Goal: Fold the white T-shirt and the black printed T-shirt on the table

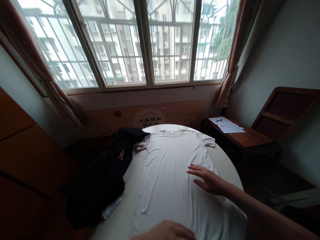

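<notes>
White shirt (170, 156) flat on surface (226, 164), collar far, likely for easy reach; right hand (208, 180) fingers apart, gripping nothing; left hand (166, 231) near, can't tell fingers.

Room above: open over the flat white shirt (170, 156), between my right hand (206, 179) and the black garment (100, 183).
Left strip: bare table (132, 181), passable lengthwise, bounded on the left by that dark heap, which overhangs the edge.
Right strip: narrow, bare, beyond the shirt's side; my right forearm crosses its near part.
Near edge: occupied by my left hand (166, 231).
Far right: wooden chair (260, 135), apart from the table.
</notes>
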The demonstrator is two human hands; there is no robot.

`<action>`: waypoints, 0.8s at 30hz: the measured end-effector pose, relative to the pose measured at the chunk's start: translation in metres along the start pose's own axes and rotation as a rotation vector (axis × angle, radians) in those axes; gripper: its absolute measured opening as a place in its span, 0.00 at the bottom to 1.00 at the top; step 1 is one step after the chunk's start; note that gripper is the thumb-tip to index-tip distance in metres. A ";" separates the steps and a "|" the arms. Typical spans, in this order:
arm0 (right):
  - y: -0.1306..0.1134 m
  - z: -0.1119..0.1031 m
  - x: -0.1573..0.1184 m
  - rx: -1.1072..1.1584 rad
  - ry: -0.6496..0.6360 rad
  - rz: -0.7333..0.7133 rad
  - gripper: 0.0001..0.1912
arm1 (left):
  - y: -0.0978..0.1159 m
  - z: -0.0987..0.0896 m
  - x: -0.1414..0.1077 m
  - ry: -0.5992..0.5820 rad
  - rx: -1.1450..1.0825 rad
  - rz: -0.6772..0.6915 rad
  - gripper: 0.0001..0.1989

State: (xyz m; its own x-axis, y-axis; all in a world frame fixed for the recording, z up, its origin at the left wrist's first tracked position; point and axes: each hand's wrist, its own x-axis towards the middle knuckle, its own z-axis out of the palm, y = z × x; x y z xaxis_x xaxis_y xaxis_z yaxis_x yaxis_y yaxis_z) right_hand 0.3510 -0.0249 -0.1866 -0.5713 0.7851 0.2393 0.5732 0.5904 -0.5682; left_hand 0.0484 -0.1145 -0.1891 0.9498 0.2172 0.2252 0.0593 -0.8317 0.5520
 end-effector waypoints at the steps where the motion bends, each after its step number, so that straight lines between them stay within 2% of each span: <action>1: 0.003 0.000 0.011 -0.028 0.017 -0.016 0.27 | -0.002 -0.015 0.000 0.107 0.037 -0.052 0.17; 4: 0.013 -0.002 0.055 -0.109 0.039 -0.021 0.31 | -0.025 -0.072 -0.007 0.469 0.310 -0.392 0.16; 6: 0.017 -0.001 0.091 -0.154 0.016 -0.017 0.32 | -0.053 -0.107 -0.019 0.571 0.462 -0.594 0.17; 8: 0.015 0.006 0.129 -0.188 -0.018 -0.026 0.32 | -0.083 -0.129 -0.031 0.581 0.541 -0.753 0.18; 9: 0.011 0.013 0.146 -0.200 -0.036 -0.030 0.32 | -0.096 -0.134 -0.036 0.555 0.563 -0.806 0.19; 11: -0.002 0.032 0.174 -0.221 -0.084 -0.042 0.32 | -0.117 -0.134 -0.043 0.465 0.589 -0.899 0.19; 13: -0.020 0.055 0.188 -0.243 -0.159 -0.076 0.32 | -0.129 -0.126 -0.046 0.363 0.599 -0.999 0.21; 16: -0.051 0.088 0.179 -0.256 -0.272 -0.185 0.33 | -0.136 -0.113 -0.051 0.259 0.582 -1.135 0.23; 20: -0.090 0.113 0.131 -0.190 -0.324 -0.301 0.37 | -0.141 -0.111 -0.061 0.208 0.589 -1.198 0.25; 24: -0.118 0.130 0.083 -0.090 -0.379 -0.460 0.41 | -0.144 -0.113 -0.065 0.190 0.590 -1.210 0.26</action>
State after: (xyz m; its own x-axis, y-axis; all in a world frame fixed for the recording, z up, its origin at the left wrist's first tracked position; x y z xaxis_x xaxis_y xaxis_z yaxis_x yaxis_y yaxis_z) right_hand 0.1595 -0.0534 -0.2018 -0.9327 0.3334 0.1377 0.2554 0.8800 -0.4004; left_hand -0.0563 0.0493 -0.1927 0.1562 0.9875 -0.0185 0.9856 -0.1546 0.0689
